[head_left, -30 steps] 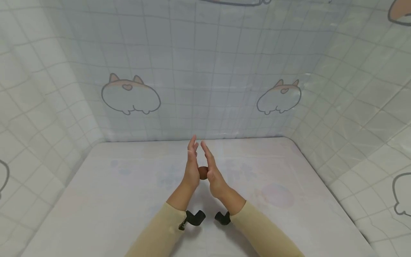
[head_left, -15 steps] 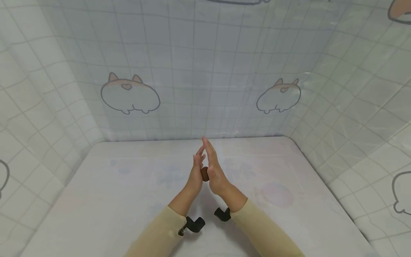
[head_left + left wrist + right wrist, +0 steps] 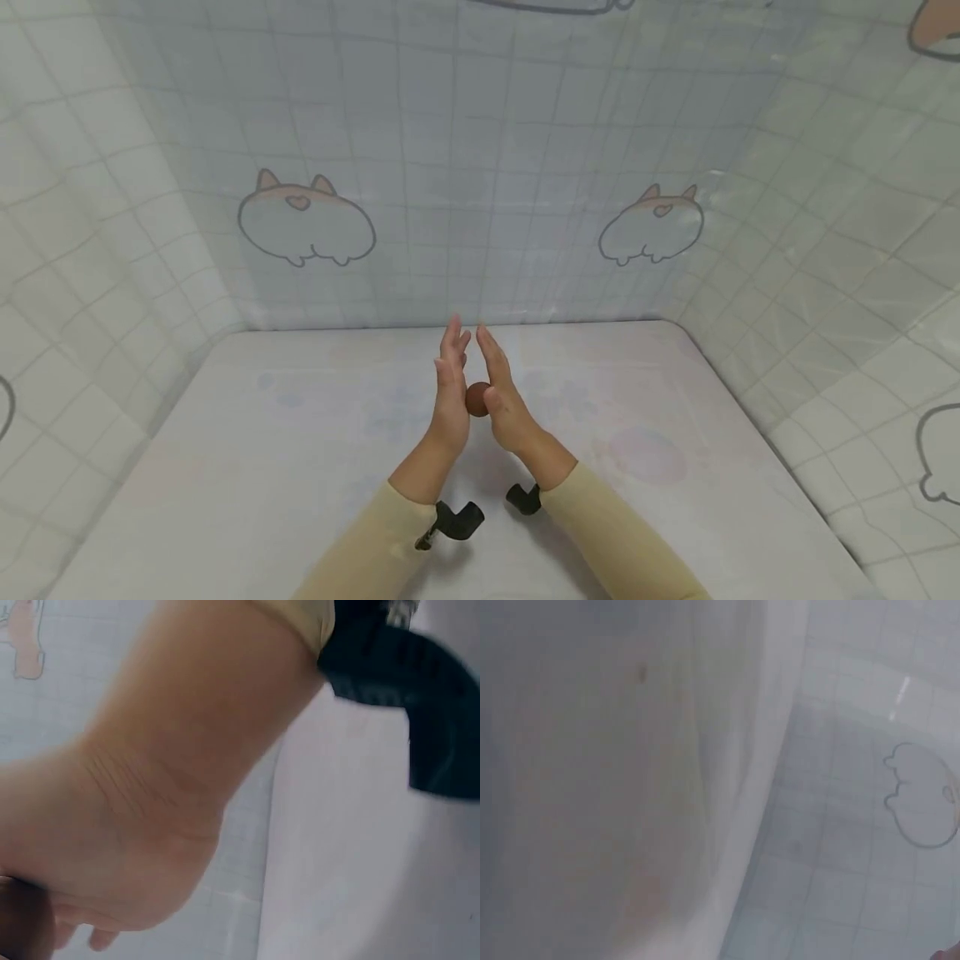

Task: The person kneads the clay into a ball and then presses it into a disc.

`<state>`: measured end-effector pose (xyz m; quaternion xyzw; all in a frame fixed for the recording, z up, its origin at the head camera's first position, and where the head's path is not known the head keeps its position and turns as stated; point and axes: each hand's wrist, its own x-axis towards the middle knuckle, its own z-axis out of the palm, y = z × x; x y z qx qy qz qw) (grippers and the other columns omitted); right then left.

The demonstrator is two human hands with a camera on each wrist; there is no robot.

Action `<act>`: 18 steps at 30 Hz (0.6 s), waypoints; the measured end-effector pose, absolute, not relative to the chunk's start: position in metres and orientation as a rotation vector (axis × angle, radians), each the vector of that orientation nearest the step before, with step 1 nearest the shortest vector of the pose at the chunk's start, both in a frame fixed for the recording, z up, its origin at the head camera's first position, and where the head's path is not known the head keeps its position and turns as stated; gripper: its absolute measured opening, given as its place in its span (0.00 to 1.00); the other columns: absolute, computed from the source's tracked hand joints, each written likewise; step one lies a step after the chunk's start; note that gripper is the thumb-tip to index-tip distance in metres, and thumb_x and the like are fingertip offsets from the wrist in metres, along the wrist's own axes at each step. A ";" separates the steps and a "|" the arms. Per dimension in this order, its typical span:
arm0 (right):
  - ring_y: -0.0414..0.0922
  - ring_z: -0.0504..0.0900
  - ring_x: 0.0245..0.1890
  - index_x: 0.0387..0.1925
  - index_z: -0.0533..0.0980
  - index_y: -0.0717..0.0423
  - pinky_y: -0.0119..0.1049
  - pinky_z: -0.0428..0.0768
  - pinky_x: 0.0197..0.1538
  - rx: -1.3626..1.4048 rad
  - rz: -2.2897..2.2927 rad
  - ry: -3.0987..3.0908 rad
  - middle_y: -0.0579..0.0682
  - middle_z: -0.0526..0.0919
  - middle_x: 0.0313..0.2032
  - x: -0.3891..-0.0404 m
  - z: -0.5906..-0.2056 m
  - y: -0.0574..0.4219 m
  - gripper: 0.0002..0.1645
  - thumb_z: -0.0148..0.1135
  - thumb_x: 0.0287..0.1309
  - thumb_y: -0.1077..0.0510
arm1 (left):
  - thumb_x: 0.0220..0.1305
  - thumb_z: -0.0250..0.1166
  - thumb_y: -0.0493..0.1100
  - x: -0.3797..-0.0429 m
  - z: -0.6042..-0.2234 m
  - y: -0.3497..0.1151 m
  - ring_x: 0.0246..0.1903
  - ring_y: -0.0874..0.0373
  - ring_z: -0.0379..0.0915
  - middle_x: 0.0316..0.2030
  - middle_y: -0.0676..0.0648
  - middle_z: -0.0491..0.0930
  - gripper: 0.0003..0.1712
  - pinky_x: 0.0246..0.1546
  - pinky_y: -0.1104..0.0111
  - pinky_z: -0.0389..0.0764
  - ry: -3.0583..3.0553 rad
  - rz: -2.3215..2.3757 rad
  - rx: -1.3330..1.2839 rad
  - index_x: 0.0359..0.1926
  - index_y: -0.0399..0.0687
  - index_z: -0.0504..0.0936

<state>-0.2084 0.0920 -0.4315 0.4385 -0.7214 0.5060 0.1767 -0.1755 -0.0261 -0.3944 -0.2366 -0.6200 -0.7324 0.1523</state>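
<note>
A small brown ball sits between the two palms in the head view, above the table. My left hand presses on it from the left, fingers straight and pointing away. From the right, my right hand presses against it with its fingers also extended. The fingertips of the two hands stand slightly apart. In the left wrist view the brown ball shows at the lower left corner, against the palm of the left hand. Only a sliver of skin shows in the right wrist view.
A pale table with faint printed patches lies below the hands. Grid-patterned sheets with corgi drawings rise behind it and at both sides. Black camera mounts sit on both wrists, over cream sleeves.
The palms rub back and forth around the ball. Half a second ago the fingertips met; now they are apart, with the left hand shifted slightly left and more of the ball showing.
</note>
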 end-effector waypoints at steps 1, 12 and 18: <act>0.55 0.36 0.78 0.79 0.35 0.55 0.68 0.43 0.71 1.253 1.452 -2.031 0.57 0.36 0.79 -0.206 -0.432 0.091 0.52 0.17 0.70 0.25 | 0.66 0.23 0.80 -0.177 -0.394 -0.026 0.77 0.48 0.36 0.79 0.49 0.36 0.55 0.72 0.44 0.35 -1.785 -2.084 -0.679 0.80 0.50 0.35; 0.58 0.37 0.78 0.78 0.34 0.63 0.60 0.43 0.73 1.342 1.482 -1.928 0.62 0.37 0.78 -0.187 -0.421 0.085 0.57 0.14 0.68 0.23 | 0.67 0.23 0.80 -0.189 -0.415 -0.030 0.77 0.52 0.35 0.79 0.50 0.42 0.51 0.71 0.40 0.34 -1.923 -2.081 -0.640 0.81 0.57 0.40; 0.57 0.37 0.78 0.78 0.35 0.62 0.66 0.41 0.71 1.277 1.451 -1.924 0.62 0.37 0.78 -0.187 -0.413 0.091 0.56 0.13 0.68 0.24 | 0.69 0.22 0.78 -0.181 -0.423 -0.023 0.77 0.48 0.36 0.79 0.50 0.40 0.48 0.69 0.36 0.36 -1.987 -2.088 -0.718 0.81 0.58 0.41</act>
